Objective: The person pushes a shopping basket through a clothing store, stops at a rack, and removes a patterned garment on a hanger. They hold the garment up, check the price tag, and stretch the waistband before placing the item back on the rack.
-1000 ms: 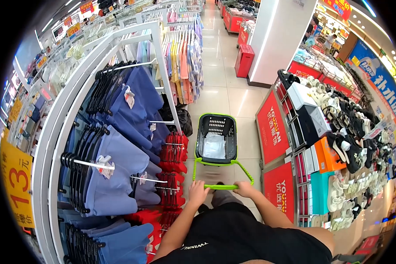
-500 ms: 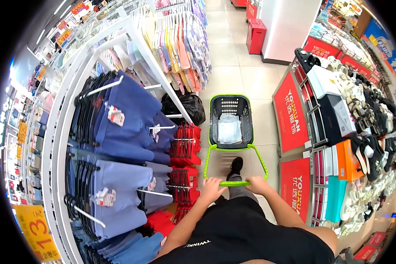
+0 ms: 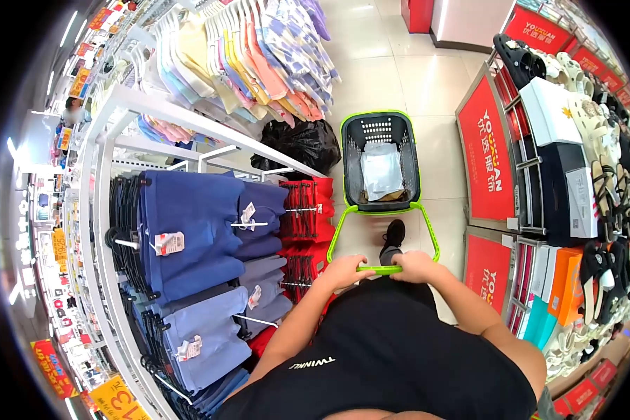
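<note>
Both hands are closed around the green handle [image 3: 379, 269] of a shopping basket [image 3: 353, 185]. My left hand [image 3: 345, 272] grips the handle's left part, and my right hand [image 3: 414, 267] grips its right part, a short gap from the other. The basket is dark grey with a green rim and stands out ahead of me on the floor side of the handle; its underside is hidden. Inside lies a pale, plastic-wrapped packet [image 3: 381, 171], with something brownish under its lower edge. One black shoe [image 3: 394, 232] shows between the basket and my body.
To the left, a white rack [image 3: 189, 126] carries blue shorts [image 3: 189, 231], red garments [image 3: 304, 210] and pastel clothes [image 3: 259, 63]. A black plastic bag [image 3: 301, 147] sits by its foot. Shoe shelves with red panels [image 3: 488, 147] line the right. A pillar [image 3: 469, 21] stands ahead.
The racks, bag and shoe shelves have come nearer as I move forward along the aisle. Both hands stay on the handle, now closer together. The basket appears slightly higher and further right.
</note>
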Motion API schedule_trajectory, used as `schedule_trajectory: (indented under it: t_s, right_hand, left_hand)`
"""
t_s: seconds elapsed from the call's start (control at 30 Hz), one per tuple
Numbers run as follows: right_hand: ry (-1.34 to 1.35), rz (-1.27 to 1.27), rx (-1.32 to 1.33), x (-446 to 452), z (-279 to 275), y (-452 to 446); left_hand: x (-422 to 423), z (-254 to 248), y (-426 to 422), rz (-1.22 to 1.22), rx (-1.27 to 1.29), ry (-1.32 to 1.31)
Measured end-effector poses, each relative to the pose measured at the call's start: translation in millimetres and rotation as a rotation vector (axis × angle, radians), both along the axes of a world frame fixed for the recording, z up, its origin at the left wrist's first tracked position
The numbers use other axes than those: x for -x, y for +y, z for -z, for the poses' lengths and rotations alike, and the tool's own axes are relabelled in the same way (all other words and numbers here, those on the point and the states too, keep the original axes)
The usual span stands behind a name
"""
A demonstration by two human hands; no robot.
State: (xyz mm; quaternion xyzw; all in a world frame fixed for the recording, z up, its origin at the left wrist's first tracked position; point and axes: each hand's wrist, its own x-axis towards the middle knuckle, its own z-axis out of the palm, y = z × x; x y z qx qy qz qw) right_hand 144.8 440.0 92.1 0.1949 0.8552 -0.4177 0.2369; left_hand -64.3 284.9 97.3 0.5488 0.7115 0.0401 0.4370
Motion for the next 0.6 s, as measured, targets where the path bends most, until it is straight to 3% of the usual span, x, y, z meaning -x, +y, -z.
schedule_trajectory:
  t_s: [0.2, 0.4, 0.6]
  right_hand:
    - [0.075, 0.023, 0.071, 22, 8, 45]
    - [0.213, 0.097, 0.080, 34, 4, 84]
    - [0.172, 0.168, 0.205, 37, 10, 104]
  left_hand:
    - [10, -4, 51, -0.030, -0.127, -0.086]
    - [16, -5, 79, -0.044, -0.172, 0.014]
    - [28, 4, 99, -0.069, -0.165, -0.021]
